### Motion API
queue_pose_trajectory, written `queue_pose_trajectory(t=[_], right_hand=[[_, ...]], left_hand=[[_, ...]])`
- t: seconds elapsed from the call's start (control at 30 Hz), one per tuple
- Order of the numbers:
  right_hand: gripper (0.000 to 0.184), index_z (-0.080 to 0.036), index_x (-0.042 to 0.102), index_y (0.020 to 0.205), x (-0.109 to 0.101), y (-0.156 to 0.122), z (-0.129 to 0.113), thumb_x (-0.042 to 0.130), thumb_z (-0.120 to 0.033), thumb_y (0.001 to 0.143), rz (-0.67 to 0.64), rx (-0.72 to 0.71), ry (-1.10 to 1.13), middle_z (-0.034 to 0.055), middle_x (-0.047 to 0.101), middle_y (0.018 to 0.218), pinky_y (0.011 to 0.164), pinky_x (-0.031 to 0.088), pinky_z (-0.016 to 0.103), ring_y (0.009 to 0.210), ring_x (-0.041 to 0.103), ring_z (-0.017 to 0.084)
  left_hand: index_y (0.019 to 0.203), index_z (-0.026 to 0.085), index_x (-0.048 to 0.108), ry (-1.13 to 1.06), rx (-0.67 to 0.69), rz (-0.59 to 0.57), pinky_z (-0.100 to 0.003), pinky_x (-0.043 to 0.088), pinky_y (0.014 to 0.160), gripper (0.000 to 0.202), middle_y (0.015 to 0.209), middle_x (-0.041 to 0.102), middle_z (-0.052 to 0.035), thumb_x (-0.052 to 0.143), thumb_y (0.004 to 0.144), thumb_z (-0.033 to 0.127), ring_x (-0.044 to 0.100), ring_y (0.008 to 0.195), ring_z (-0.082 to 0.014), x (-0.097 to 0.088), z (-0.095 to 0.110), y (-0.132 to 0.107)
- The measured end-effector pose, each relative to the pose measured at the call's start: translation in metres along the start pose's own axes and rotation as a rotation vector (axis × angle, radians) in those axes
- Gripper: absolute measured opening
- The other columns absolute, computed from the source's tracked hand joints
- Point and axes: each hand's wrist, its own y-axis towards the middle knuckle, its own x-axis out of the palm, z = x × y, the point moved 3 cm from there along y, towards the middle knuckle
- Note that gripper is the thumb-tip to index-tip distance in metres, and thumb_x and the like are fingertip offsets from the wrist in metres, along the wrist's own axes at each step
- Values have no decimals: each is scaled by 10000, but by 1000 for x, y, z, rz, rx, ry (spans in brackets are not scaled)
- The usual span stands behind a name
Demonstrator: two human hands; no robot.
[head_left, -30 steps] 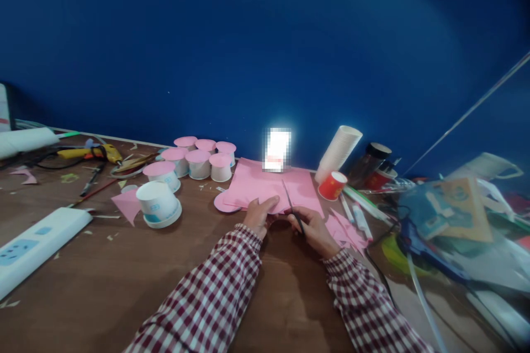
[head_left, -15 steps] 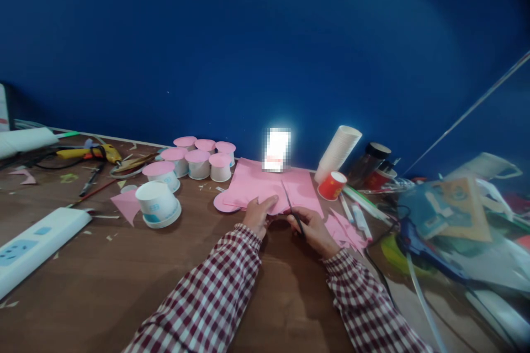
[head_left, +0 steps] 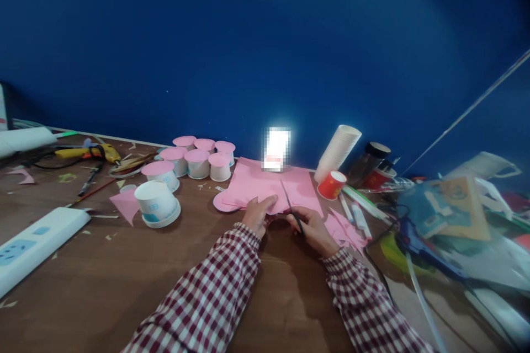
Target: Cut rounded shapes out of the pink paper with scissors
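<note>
In the head view, the left hand [head_left: 256,217] is clamped on pink paper [head_left: 278,208], thumb on top, while the right hand [head_left: 312,228] grips dark scissors [head_left: 291,209]. The paper is held low over the counter [head_left: 103,281], at the near edge of pink sheets [head_left: 300,181], between pink-topped cups [head_left: 199,165] and a red cup [head_left: 332,185]

No legible text showing.
Right of the power strip [head_left: 49,240], white cup [head_left: 153,198] and red cup [head_left: 332,185] are bearing blurred print.

Burgundy-and-white checked sleeves [head_left: 207,292], long and loose, fabric creased, cuffs [head_left: 248,234] gathered at the wrists, seemingly elasticated
</note>
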Motion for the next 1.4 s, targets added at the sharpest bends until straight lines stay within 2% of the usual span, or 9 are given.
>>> queue_pose_trajectory(t=[0.23,0.9,1.03,1.27,1.4], right_hand=[[354,-129,672,936,0,0,-4,629,-438,769,-6,-9,-19,-23,510,576,456,357,204,507,436,96],[342,-120,667,915,0,0,-4,611,-431,785,9,-26,-45,-26,502,571,457,337,203,497,428,90],[322,-125,662,909,-1,1,-3,592,-422,807,-1,-34,-68,-31,488,574,456,316,201,492,412,84],[272,-141,621,747,-2,1,-5,590,-404,811,3,-53,-109,-39,467,545,448,297,197,484,402,82],[257,-148,607,718,0,1,-7,600,-391,801,8,-51,-109,-43,464,531,445,310,193,477,410,82]], left_hand=[[744,162,557,-9,-6,-53,-227,431,495,226,677,588,-14,736,621,223,555,584,-124,1,-1,2],[771,164,559,8,-2,-69,-220,414,466,268,699,593,-25,749,613,267,547,577,-125,-1,-4,4],[770,177,552,21,-13,-31,-228,419,482,285,712,595,-24,759,600,274,545,593,-127,-3,-3,5],[791,184,506,-4,8,4,-240,428,484,348,710,591,-16,773,576,243,549,568,-125,-3,-1,5],[762,179,512,6,22,-32,-235,413,452,316,664,571,-4,766,584,238,532,533,-119,-3,0,6]])
